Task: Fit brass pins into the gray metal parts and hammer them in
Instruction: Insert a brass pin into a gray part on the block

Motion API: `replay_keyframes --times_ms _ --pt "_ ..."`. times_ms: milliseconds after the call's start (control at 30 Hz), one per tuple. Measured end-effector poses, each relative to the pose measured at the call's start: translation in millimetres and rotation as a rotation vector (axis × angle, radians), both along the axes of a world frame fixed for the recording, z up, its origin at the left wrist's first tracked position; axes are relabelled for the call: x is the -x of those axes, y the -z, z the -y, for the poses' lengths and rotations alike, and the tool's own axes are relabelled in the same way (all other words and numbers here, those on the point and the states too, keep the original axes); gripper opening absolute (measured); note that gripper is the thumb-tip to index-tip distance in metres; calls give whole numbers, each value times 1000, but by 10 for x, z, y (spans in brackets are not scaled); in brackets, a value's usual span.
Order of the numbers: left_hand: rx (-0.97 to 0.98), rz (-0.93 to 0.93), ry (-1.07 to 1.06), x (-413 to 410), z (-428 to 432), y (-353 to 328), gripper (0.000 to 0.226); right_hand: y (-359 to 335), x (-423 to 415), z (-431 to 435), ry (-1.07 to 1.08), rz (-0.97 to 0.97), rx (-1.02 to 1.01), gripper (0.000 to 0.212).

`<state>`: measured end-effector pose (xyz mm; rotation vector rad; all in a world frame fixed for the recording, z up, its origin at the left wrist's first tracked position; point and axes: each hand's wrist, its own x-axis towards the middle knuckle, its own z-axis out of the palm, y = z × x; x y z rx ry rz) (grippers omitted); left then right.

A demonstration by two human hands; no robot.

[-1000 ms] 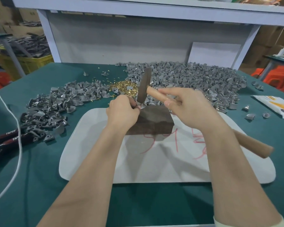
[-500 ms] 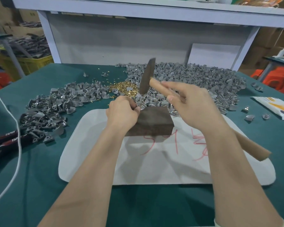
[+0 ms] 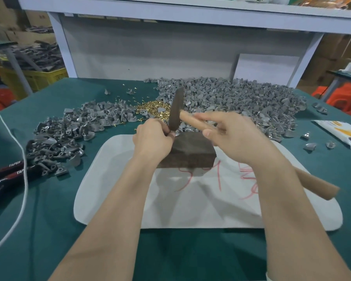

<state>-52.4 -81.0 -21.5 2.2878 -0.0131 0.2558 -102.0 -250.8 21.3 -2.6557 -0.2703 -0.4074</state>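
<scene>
Lower than half a second ago: the hammer, dark head dropped from above the far heap to just beyond the left fingertips, much as a second ago. Down with it: the right hand, fingers wrapped round the wooden handle, index finger laid straight along the top, thumb pressed on the near side, handle butt jutting out behind the wrist. Unmoved: the left hand, fingers curled tight and pinching a gray part at the far left corner of the dark block. Only a sliver of that part visible, the rest hidden by fingertips and hammer head. Pin inside or not: cannot tell.

Under both hands and forearms: green table cover, then a white mat with red scrawl, block resting on its far half. Beyond the right fingers: the big heap of gray parts. Left of the left fingers: a smaller heap. Just beyond the left fingers, between the two heaps: brass pins in a loose pile, partly screened by the hammer head. Far left of the left fingers: red-and-black pliers crossed by a white cord. Far right of the right fingers: a white-and-orange packet, a few stray parts near it.
</scene>
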Motion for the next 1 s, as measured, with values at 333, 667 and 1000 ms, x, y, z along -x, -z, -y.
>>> replay_keyframes --times_ms 333,667,1000 --pt "-4 17 -4 -1 1 -1 13 3 10 34 42 65 -53 39" --pt "-85 -5 -35 5 1 -8 24 139 -137 102 150 61 -330 32" --pt "-58 -39 -18 32 8 -79 8 476 -299 166 368 -241 -255 25"
